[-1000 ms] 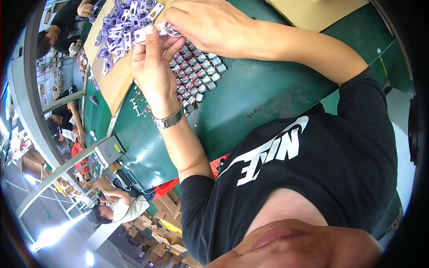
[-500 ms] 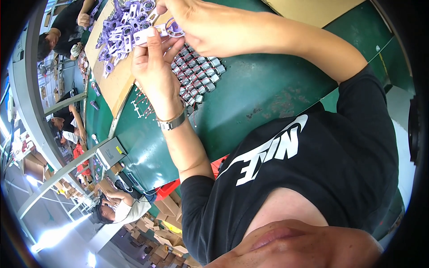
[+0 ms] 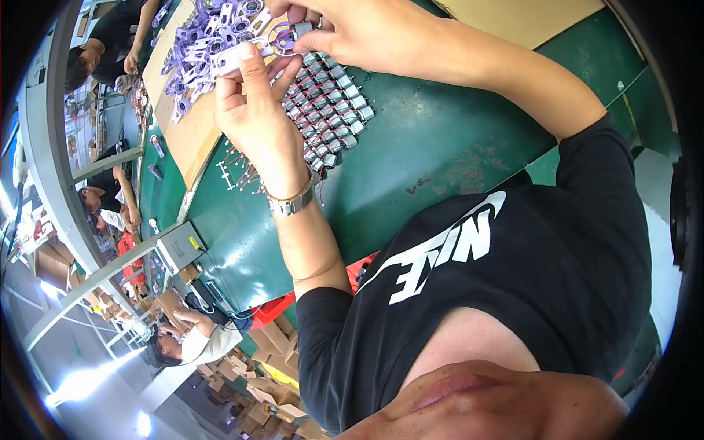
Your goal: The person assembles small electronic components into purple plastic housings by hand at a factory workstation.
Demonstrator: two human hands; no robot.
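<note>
My left hand, with a metal-band watch on its wrist, pinches the pale handle end of a purple plastic housing between thumb and fingers. At the housing's ring end, my right hand grips a small grey motor between thumb and fingers. The motor is at the ring's edge; whether it is seated there I cannot tell. Beyond my hands lies a heap of similar purple housings on cardboard. Rows of small grey motors with red wires lie below my right hand, partly hidden by my left.
The green tabletop carries a cardboard sheet at left and another cardboard piece at the far right. A grey metal box stands at the table's left edge. Other people work at the left, beyond a metal frame.
My right hand has shifted slightly up and turned, so the grey motor in its fingers now shows. My left hand still holds the housing, barely moved.
</note>
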